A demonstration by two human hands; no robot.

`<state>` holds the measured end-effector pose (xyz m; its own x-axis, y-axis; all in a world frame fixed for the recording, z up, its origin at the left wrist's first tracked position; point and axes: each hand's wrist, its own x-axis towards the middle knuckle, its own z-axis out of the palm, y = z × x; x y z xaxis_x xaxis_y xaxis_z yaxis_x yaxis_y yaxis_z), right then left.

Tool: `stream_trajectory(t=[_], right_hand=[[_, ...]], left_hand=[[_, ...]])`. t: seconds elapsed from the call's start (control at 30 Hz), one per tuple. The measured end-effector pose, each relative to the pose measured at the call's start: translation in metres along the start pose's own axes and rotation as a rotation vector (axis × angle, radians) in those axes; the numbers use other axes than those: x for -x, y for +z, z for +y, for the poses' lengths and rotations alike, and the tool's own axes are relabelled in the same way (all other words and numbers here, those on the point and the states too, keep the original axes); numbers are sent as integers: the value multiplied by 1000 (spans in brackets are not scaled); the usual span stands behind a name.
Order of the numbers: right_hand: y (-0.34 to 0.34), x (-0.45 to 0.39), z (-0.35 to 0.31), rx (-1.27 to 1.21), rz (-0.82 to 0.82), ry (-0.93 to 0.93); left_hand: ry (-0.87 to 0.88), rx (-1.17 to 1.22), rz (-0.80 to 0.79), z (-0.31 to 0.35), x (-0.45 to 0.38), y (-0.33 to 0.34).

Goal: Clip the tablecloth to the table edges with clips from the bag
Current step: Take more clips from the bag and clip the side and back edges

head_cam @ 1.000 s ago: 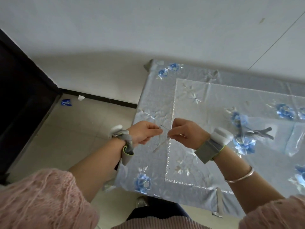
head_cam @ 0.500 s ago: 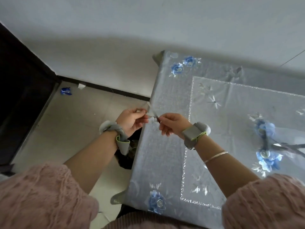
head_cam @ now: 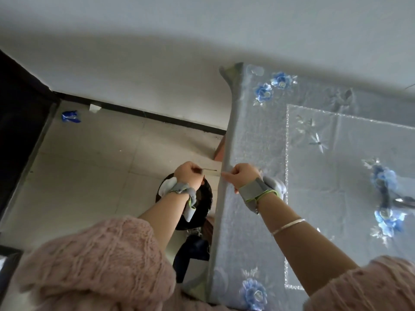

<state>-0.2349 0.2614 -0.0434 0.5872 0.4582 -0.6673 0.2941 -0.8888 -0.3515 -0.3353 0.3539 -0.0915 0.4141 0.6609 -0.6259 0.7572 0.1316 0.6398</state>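
- The left hand (head_cam: 188, 175) pinches one end of a thin clip (head_cam: 210, 171), held just off the table's left edge.
- The right hand (head_cam: 243, 177) pinches the other end at the tablecloth (head_cam: 253, 140) edge.
- Best, I'd say, to spread the clip wide, keep it level, and push it squarely over cloth and edge.
- No bag in sight.

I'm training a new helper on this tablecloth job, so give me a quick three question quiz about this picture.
1. True or false: both hands hold the clip at the table's left edge.
2. Which wrist wears the bracelet: A left, B right?
3. Fill in: the flowers on the tablecloth are ____.

Key: 1 true: left hand and right hand each pinch an end. 2 B. 3 blue.
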Motion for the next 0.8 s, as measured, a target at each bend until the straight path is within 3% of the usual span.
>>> stream_trajectory(t=[0.1, 0.13, 0.17, 0.2, 0.23, 0.27, 0.3, 0.47, 0.6, 0.8], right_hand=[[3, -2, 0, 109, 21, 54], [3, -4, 2, 122, 33, 82], [2, -5, 2, 129, 45, 109], [-1, -5, 4, 136, 57, 133], [-4, -5, 5, 137, 62, 143], [-7, -6, 8, 132, 57, 156], [-11, -7, 9, 126, 43, 164], [-22, 1, 10, 103, -41, 152], [-28, 2, 8, 107, -94, 139], [-35, 6, 33, -2, -52, 156]], left_hand=[[-92, -71, -74, -4, -2, 14], [-115, -188, -18, -8, -3, 25], [-197, -221, -109, -1, 3, 16], [-191, -186, -144, -4, 4, 10], [-62, -224, -153, 4, 6, 6], [-84, -80, -258, 12, 6, 6], [-120, -128, -184, 18, 6, 19], [68, -301, -324, 23, 6, 20], [107, -461, -458, 30, 6, 16], [112, -612, -527, 51, 19, 28]])
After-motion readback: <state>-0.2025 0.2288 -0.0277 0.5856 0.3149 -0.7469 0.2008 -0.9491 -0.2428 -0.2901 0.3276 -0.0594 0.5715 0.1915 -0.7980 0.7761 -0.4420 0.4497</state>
